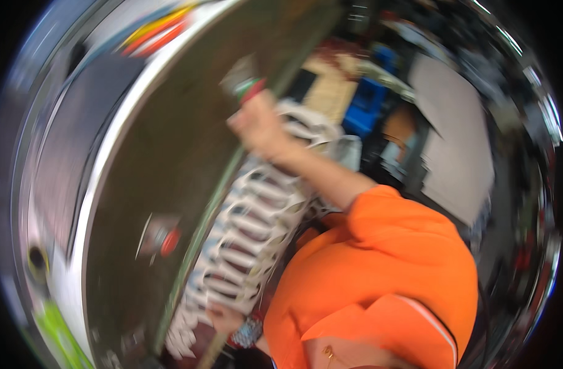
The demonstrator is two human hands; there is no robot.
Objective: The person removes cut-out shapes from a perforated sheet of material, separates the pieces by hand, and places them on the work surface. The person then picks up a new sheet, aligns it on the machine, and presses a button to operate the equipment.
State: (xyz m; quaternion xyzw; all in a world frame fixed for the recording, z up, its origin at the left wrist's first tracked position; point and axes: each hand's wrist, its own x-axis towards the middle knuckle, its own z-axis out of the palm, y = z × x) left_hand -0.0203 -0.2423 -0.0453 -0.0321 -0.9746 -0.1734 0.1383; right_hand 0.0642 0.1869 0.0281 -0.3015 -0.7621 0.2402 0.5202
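Observation:
Much of the picture is smeared by motion. My right hand (260, 126), at the end of an orange-sleeved arm, is raised over the dark work surface (134, 166). It seems closed round a pale, blurred object (237, 75) with a red and a green band; its kind cannot be made out. Along the front edge of the surface lies a long white sheet (241, 237) with rows of oval cut-outs. At its lower end is my left hand (225, 318), below a beaded band or watch at the wrist. Blur hides whether its fingers grip the sheet.
A small item with a round red part (169, 242) lies on the dark surface. Beyond its white rim (92, 209) are yellow and red strips (157, 31) and a bright green object (61, 335). Right of the sheet stand a blue bin (366, 104) and large grey-beige boards (456, 135).

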